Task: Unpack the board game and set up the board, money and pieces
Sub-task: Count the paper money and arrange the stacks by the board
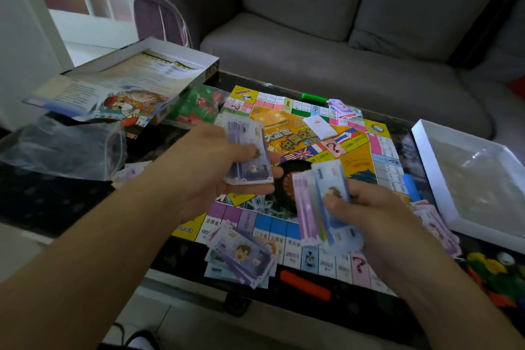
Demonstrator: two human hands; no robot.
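Observation:
The colourful game board [358, 162] lies unfolded on the dark coffee table [56, 202]. Above the board, my left hand [216, 167] grips a stack of purple play-money notes [247, 150]. My right hand [369, 216] holds a second bundle of purple and blue notes [321, 202] over the board's near side. Loose piles of notes lie at the near edge [241, 258], at the right edge [437, 224] and at the far edge [341, 108]. A bag of green and red pieces [196, 108] sits at the board's far left corner.
The box lid [119, 85] with a rule sheet lies at the far left, an empty plastic bag [62, 148] beside it. The white box tray [471, 176] stands at the right. Orange [304, 284], green [314, 98] and blue [410, 186] sticks flank the board. A grey sofa [341, 45] is behind.

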